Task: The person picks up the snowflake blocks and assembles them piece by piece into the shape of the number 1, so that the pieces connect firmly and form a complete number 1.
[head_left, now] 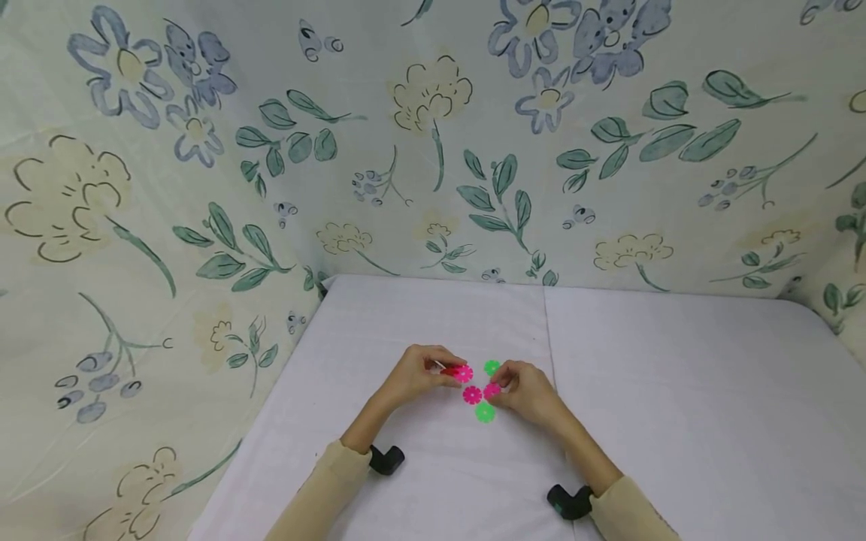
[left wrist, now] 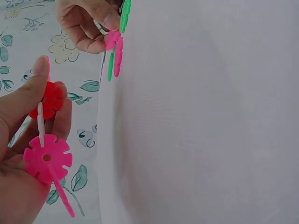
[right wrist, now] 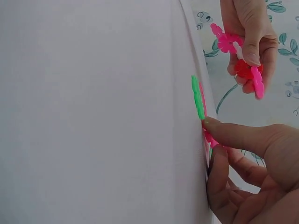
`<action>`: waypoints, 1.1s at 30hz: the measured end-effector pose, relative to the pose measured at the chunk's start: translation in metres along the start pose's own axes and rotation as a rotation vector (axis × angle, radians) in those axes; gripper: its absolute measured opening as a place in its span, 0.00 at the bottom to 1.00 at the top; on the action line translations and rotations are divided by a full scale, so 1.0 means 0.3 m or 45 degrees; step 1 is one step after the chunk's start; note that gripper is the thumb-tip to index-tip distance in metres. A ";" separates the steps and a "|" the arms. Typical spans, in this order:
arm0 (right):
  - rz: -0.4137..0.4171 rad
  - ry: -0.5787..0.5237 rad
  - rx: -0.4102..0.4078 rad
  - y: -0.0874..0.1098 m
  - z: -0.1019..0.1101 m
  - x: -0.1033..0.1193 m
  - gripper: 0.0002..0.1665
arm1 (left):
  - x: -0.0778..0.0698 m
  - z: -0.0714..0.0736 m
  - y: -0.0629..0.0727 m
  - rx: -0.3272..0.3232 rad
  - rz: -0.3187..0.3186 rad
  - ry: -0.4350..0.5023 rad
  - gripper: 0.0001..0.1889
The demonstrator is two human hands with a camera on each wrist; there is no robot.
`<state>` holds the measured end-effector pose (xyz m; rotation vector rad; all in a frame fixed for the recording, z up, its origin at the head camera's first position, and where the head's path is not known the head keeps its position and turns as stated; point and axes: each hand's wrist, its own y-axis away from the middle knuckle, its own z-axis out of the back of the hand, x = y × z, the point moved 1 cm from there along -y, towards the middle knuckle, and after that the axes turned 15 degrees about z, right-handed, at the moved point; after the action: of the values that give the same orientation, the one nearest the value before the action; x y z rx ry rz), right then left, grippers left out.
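My left hand (head_left: 414,377) grips a chain of notched plastic snowflake discs. In the left wrist view a red disc (left wrist: 52,99) lies against its fingers, linked through a white disc (left wrist: 40,123) to a pink disc (left wrist: 47,158); another pink disc, edge-on, sticks out from that one. Close by, my right hand (head_left: 531,396) pinches a pink disc (head_left: 492,391) between thumb and fingers. That piece belongs to a second cluster, with a deeper pink disc (head_left: 472,395), a lower green disc (head_left: 485,412) and an upper green disc (head_left: 492,367). Fingers partly cover this cluster in the right wrist view.
Both hands are over a table with a white cloth (head_left: 433,323), which has a crease running front to back. Floral fabric (head_left: 379,113) hangs behind and at the sides. A black wrist camera (head_left: 388,460) is on the left wrist, another black camera (head_left: 570,502) on the right.
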<state>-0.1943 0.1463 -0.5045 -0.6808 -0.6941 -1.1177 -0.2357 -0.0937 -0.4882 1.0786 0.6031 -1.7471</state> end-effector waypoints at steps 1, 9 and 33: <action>-0.003 -0.017 -0.001 0.001 0.004 -0.002 0.14 | 0.000 -0.001 0.000 0.003 -0.003 0.005 0.14; 0.028 -0.355 -0.061 0.019 0.043 -0.027 0.08 | -0.007 -0.007 -0.002 0.021 0.002 0.024 0.13; 0.281 -0.598 -0.308 0.049 0.051 0.022 0.14 | -0.045 -0.025 -0.002 0.025 0.001 0.015 0.12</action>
<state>-0.1809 0.1589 -0.4918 -1.2206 -0.8617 -0.8482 -0.2312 -0.0814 -0.4801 1.1031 0.5937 -1.7504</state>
